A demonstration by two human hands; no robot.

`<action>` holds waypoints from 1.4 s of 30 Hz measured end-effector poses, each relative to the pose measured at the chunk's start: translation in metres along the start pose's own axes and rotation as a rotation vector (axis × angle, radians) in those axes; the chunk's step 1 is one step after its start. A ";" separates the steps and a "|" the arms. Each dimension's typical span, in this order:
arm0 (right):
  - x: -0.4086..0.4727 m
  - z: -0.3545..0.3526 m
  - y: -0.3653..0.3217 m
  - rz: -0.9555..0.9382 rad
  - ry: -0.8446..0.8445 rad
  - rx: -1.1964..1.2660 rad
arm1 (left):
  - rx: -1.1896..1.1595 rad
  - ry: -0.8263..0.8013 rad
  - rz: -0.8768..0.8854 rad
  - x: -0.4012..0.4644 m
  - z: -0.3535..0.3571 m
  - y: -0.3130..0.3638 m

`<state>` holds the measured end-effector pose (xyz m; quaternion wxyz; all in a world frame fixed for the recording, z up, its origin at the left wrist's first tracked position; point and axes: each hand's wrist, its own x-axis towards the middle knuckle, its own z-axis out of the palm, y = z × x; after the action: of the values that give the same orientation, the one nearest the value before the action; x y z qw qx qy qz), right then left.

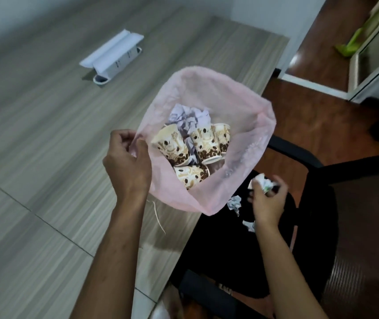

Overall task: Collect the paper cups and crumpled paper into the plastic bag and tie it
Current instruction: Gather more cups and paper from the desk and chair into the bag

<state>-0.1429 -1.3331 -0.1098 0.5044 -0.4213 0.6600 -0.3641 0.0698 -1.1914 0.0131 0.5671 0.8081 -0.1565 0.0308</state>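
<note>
A pink plastic bag (241,107) lies open at the table's right edge, its mouth facing me. Inside it are several paper cups (204,143) printed with brown coffee beans and some crumpled paper (188,118). My left hand (126,162) pinches the bag's left rim and holds it open. My right hand (268,199) grips a crumpled paper ball (261,181) just right of the bag, above the black chair seat. Two more crumpled scraps lie on the seat, one (234,203) beside my right hand and the other (249,225) nearer me.
A wood-grain table (45,125) carries a white folded sheet (111,52) over a cable port at the back. A black office chair (299,226) stands at the right over a reddish wooden floor. A thin string (158,217) lies near the bag.
</note>
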 end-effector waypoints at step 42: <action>0.090 -0.038 0.182 0.018 -0.501 -1.240 | 0.087 -0.106 0.165 -0.045 0.045 -0.024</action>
<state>-0.2264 -1.3451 -0.2979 0.3101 -0.6995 0.6135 0.1956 0.0285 -1.2157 -0.0350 0.5180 0.8168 -0.2508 0.0412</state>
